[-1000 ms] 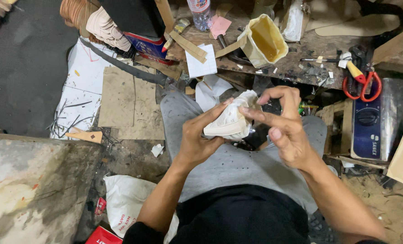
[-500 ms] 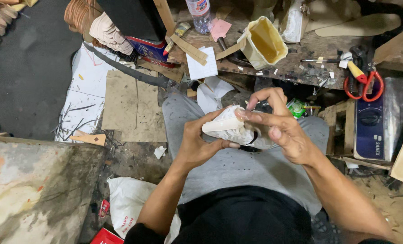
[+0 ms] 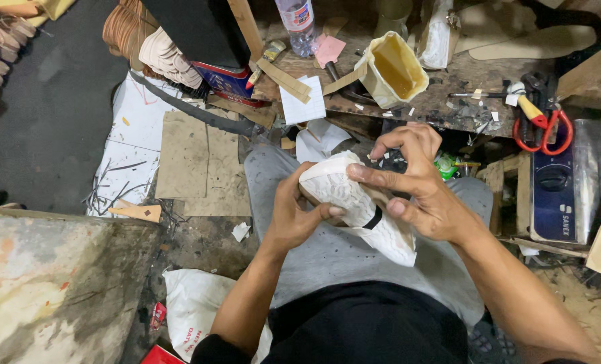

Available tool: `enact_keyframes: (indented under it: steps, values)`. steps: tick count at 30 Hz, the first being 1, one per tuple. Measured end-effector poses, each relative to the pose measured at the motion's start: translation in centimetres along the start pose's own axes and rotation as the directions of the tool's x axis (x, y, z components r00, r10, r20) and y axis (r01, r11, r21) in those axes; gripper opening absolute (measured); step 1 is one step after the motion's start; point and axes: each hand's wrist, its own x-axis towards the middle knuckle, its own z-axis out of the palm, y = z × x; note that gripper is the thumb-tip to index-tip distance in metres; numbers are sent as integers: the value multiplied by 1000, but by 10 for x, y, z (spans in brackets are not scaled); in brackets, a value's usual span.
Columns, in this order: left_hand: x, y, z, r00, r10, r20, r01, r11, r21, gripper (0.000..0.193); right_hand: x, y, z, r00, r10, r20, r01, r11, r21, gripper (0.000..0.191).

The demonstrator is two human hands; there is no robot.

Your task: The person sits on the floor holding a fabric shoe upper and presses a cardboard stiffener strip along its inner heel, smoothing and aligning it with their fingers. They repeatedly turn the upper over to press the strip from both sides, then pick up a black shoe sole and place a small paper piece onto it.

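Observation:
Over my lap I hold a white lace shoe upper [image 3: 354, 202] stretched on a form, with a small black band near its middle. My left hand [image 3: 297, 216] grips it from below and the left, thumb pressed on its side. From the right, my right hand [image 3: 418, 185] closes around it, with the forefinger laid across the toe end and the thumb at the black band. I sit in grey trousers and a black top.
A cluttered wooden bench [image 3: 442, 108] ahead carries a cut-open container of yellowish glue [image 3: 395, 67], red-handled pliers [image 3: 543, 121], paper scraps and a plastic bottle [image 3: 297, 20]. Stacked soles [image 3: 162, 54] and cardboard sheets [image 3: 199, 162] lie at the left. A worn slab [image 3: 51, 290] sits near left.
The shoe upper has been turned in my hands and now lies lengthwise, toe to the upper left. My right hand shifted its fingers over the top.

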Motion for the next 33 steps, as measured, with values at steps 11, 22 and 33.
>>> enact_keyframes:
  steps: [11,22,33]
  values:
    - [13,-39,9,983,36,-177,-90,948,-305,55,9,5,3,1000,-1,-16,-4,946,-325,48]
    - [16,-48,10,980,-81,-182,-16,879,-476,48,14,0,-1,998,27,-60,-48,923,-382,45]
    - [15,-56,8,978,-181,-109,70,764,-642,57,17,3,-4,1000,-29,1,28,974,-225,41]
